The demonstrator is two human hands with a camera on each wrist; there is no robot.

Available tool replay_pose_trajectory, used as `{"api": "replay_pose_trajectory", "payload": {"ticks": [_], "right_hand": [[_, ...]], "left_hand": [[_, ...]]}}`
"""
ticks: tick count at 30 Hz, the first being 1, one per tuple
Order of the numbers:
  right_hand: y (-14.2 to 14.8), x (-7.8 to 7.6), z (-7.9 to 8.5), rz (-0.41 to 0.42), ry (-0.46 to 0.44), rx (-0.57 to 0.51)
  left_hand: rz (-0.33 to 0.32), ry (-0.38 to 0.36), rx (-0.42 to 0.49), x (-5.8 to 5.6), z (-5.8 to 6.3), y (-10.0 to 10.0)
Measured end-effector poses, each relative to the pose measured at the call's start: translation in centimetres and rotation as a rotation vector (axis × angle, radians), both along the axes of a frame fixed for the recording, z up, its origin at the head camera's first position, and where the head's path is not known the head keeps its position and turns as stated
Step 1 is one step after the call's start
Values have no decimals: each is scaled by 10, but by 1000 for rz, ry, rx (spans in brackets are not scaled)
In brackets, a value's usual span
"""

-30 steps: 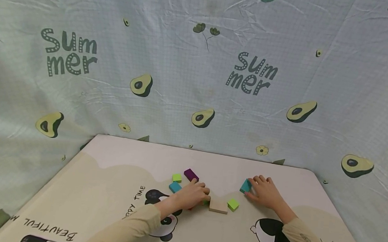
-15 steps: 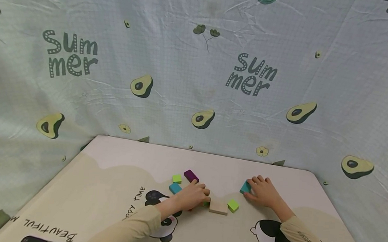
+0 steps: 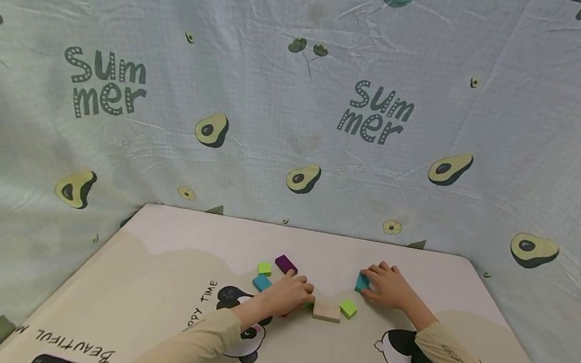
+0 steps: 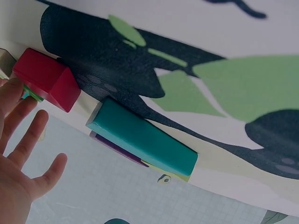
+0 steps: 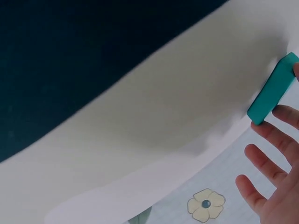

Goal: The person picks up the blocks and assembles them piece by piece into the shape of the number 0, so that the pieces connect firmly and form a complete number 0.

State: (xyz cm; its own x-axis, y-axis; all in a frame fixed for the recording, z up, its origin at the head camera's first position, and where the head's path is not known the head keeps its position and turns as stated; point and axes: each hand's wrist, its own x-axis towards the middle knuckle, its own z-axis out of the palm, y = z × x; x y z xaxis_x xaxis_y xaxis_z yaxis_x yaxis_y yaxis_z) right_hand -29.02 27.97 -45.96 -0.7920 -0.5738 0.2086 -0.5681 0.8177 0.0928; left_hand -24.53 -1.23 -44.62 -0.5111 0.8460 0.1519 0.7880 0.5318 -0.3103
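Observation:
My right hand (image 3: 390, 286) pinches a teal rectangular block (image 5: 273, 88) between thumb and fingers, at the right of the blocks. The other fingers of that hand are spread beside it in the right wrist view. My left hand (image 3: 288, 294) reaches over the left group, its fingertips at a green block (image 4: 33, 93) beside a red block (image 4: 46, 77) with a slanted face. The thumb is hidden, so I cannot tell whether it grips the green block. Close to this hand lie a blue block (image 3: 262, 283), a purple block (image 3: 286, 263) and a lime block (image 3: 264, 268).
A flat light-wood block (image 3: 327, 312) lies between the hands, with a lime cube (image 3: 348, 309) at its right. All are on a table (image 3: 168, 274) printed with pandas and lettering. An avocado-patterned curtain (image 3: 256, 98) hangs behind the far edge.
My right hand has shifted slightly left with the teal block in it, closer to the lime cube. The left hand has stayed in place, and the other blocks lie as before.

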Motion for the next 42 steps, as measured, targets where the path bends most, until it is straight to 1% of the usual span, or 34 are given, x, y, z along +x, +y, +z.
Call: {"api": "replay_pose_trajectory", "payload": {"ticks": [4,10,20,24,30,42], "right_hand": [[-2,0,1,8,-33,-16],[-4,1,2,36,-59,-27],[-7,6,4,113,-34,-22],[-6,7,3,131,-42,-13],[-3,8,1,165,-32,-35],[-6,12,1,134,-69,-16]], "left_hand": [[1,2,1,0,0,0],[10,2,-16,0,1,1],[1,9,-7,1,1,0],[-4,5,-1,1,1,0],[1,-3,-9,1,0,1],[-5,-3,-2,-1,-1,1]]}}
